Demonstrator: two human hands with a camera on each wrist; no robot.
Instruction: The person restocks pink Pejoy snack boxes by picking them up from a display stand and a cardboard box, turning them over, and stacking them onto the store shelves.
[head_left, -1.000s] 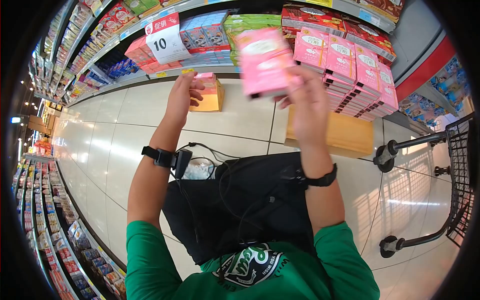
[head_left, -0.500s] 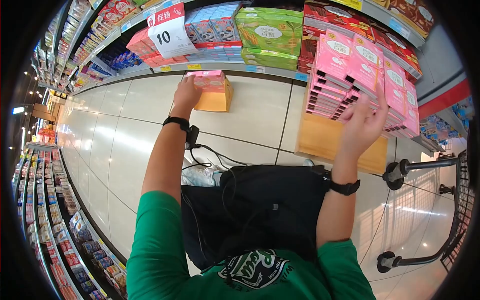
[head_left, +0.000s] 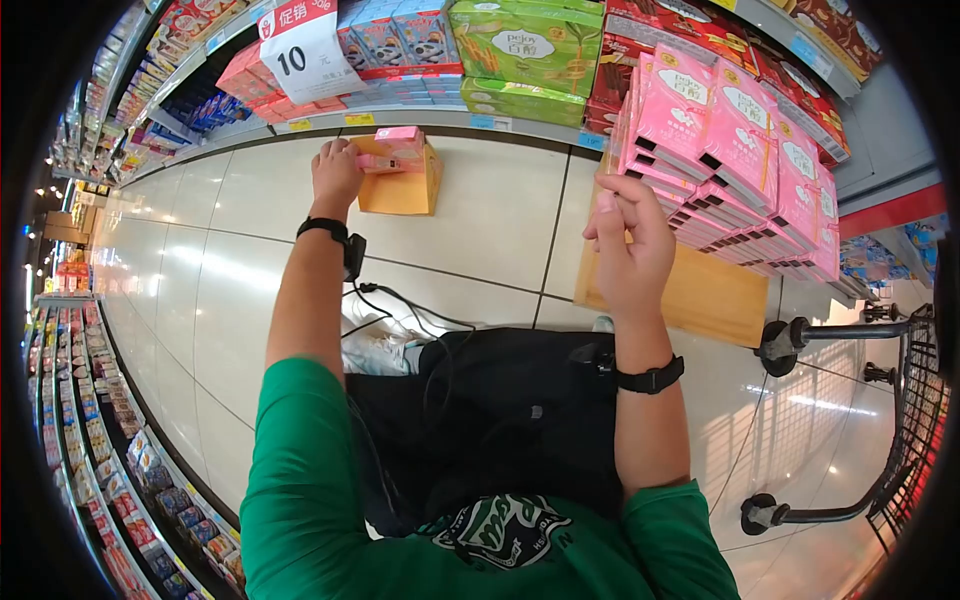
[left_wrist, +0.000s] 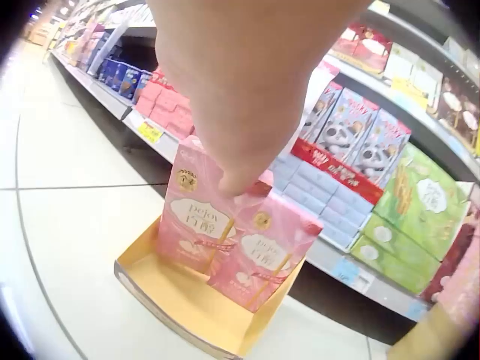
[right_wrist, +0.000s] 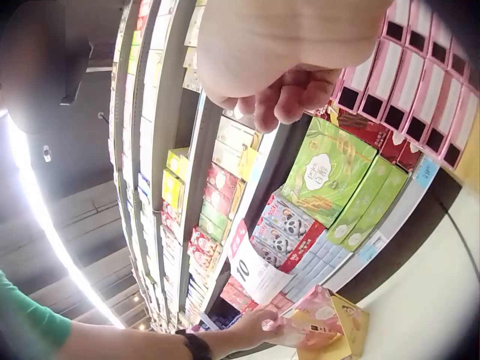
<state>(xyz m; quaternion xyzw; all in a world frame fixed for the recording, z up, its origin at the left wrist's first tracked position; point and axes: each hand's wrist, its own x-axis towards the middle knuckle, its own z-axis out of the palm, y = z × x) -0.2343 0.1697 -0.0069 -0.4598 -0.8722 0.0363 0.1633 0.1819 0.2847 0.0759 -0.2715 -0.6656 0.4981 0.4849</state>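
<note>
On the floor (head_left: 490,200), near the far shelf (head_left: 530,128), sits the small open box (head_left: 410,193), with 2 packs (left_wrist: 196,210) side by side in its far part. Well apart to its right, stacked packs (head_left: 745,140) rest on a larger box (head_left: 715,300). Right of that stands a cart (head_left: 860,332). Along the left side runs another shelf (head_left: 150,480); the sign (head_left: 305,60) hangs at the far shelf's left part.

Open yellow cardboard tray (left_wrist: 180,300): 1 | pink rectangular cardboard boxes (left_wrist: 196,225) inside: 2 | black wrist straps (head_left: 652,379): 2
</note>
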